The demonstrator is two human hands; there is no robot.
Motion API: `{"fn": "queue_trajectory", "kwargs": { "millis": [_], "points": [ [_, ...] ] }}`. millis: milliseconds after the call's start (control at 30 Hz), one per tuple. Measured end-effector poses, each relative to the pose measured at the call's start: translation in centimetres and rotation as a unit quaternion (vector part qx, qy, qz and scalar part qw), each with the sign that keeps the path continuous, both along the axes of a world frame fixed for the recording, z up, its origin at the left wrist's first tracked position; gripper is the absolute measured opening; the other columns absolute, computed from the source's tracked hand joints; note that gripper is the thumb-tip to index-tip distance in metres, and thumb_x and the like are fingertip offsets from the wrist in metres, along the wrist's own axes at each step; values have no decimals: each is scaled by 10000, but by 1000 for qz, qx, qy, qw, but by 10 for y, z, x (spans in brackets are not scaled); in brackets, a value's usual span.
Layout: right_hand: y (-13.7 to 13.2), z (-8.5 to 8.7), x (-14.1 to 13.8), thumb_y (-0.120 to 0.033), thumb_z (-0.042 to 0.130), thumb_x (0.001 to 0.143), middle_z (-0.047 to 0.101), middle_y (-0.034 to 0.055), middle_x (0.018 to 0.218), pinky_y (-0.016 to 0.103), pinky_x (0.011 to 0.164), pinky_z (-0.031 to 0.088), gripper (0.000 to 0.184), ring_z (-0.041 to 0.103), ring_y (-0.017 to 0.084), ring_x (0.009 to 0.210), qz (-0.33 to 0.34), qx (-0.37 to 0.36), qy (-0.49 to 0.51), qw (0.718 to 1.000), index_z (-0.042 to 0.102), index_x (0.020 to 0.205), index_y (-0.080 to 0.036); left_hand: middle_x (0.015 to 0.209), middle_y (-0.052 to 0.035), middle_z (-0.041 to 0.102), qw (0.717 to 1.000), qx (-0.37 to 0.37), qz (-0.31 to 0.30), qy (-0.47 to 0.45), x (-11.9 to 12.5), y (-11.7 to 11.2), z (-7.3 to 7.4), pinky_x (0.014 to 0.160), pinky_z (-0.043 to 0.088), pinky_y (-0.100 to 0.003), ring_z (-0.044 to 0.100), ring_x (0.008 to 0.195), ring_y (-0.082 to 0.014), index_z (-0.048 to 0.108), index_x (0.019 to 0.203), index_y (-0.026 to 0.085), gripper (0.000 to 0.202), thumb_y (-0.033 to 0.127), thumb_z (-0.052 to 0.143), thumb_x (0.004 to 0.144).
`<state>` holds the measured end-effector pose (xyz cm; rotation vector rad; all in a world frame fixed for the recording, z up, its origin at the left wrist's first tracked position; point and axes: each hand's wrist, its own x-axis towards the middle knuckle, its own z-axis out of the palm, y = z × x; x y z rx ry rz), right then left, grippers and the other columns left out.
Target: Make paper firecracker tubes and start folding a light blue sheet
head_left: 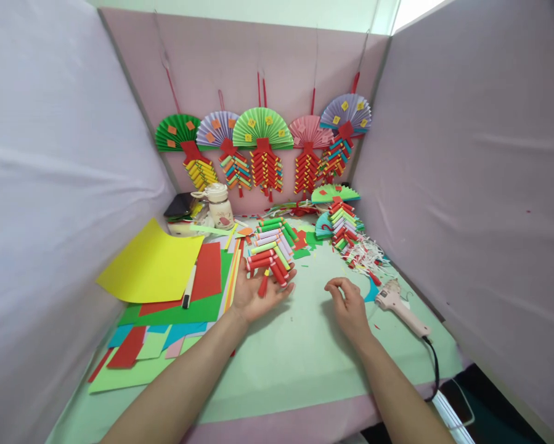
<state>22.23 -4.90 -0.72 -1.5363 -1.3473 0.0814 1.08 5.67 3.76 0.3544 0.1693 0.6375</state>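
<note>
My left hand (258,293) is palm up with its fingers spread, under the lower end of a string of rolled-paper firecrackers (272,243). Its rolls are green, lilac, light green and red, set in slanted pairs. A small red tassel (263,285) from its bottom end lies over my palm; the upper part reaches away onto the table. To the right, my right hand (349,308) is just above the table with its fingers curled in, and nothing shows in them. Beside it, on the right, lies a pale hot glue gun (403,310) with a black cord.
Coloured paper sheets (156,265) and a black-and-white marker (189,287) lie left. A white jar (219,206) stands behind. Paper fan ornaments (262,127) hang along the back wall. Another firecracker string (342,223) and white paper shreds (366,253) lie back right. Fabric walls (466,154) close both sides.
</note>
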Motion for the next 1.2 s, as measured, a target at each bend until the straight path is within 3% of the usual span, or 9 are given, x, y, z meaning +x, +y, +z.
{"fn": "queue_trajectory", "kwargs": {
  "millis": [267, 500, 600, 667, 767, 833, 933, 1033, 1200],
  "points": [
    [-4, 3, -7, -333, 327, 987, 578, 2, 738, 308, 779, 360, 343, 520, 157, 757, 133, -56, -11, 989, 539, 745, -215, 1336, -210, 549, 997, 44, -47, -41, -4, -1, 1, 1072, 272, -511, 485, 1271, -346, 491, 1340, 158, 730, 676, 412, 832],
    [-1, -6, -6, -363, 444, 954, 503, -13, 605, 292, 677, 361, 375, 474, 143, 637, 158, -67, -46, 984, 472, 614, -208, 1375, -199, 518, 994, 65, -65, -62, -5, -2, -1, 1086, 225, -530, 479, 1273, -359, 457, 1378, 173, 736, 675, 368, 847],
    [1, -7, -6, -333, 495, 930, 547, 1, 699, 283, 663, 389, 253, 499, 147, 677, 153, -68, -18, 986, 516, 709, -212, 1332, -177, 566, 994, 60, -63, -64, -5, -2, -2, 1087, 225, -533, 492, 1261, -358, 490, 1353, 191, 705, 670, 371, 851],
    [2, -7, -7, -301, 542, 897, 592, 33, 875, 288, 695, 424, 89, 533, 155, 754, 150, -49, -6, 987, 559, 881, -214, 1284, -163, 606, 995, 53, -60, -57, -5, -1, -2, 1084, 239, -533, 508, 1246, -356, 528, 1316, 199, 682, 672, 387, 845],
    [3, -1, -12, -266, 565, 870, 583, 73, 1044, 318, 772, 450, 137, 562, 178, 879, 141, -18, -13, 990, 572, 998, -218, 1235, -157, 638, 998, 39, -42, -39, -7, 1, -1, 1065, 287, -539, 527, 1227, -354, 588, 1232, 196, 653, 680, 428, 825],
    [4, 7, -21, -263, 550, 883, 600, 53, 922, 315, 760, 446, 64, 567, 174, 839, 152, -21, -18, 988, 582, 857, -215, 1211, -146, 650, 999, 29, -4, -30, -9, 5, 1, 1049, 332, -527, 529, 1227, -343, 621, 1169, 202, 621, 684, 460, 812],
    [6, 24, -49, -319, 545, 905, 577, 10, 719, 282, 665, 412, 224, 533, 148, 690, 189, -63, -52, 979, 542, 708, -211, 1194, -106, 663, 996, 24, 82, -15, -12, 13, 4, 1027, 382, -503, 522, 1241, -319, 654, 1086, 252, 542, 685, 485, 807],
    [15, 35, -83, -381, 577, 892, 551, -7, 630, 272, 631, 365, 345, 509, 134, 633, 263, -85, -151, 949, 523, 602, -202, 1202, -82, 659, 991, 25, 129, 10, -14, 20, 3, 1022, 395, -500, 520, 1247, -306, 669, 1021, 277, 495, 685, 485, 811],
    [34, 21, -119, -348, 611, 869, 564, -15, 623, 278, 612, 308, 299, 500, 130, 627, 304, -38, -257, 917, 547, 621, -195, 1223, -121, 638, 992, 28, 126, 13, -18, 28, -2, 1004, 400, -542, 519, 1245, -320, 645, 1064, 249, 511, 669, 485, 821]
  ]
}}
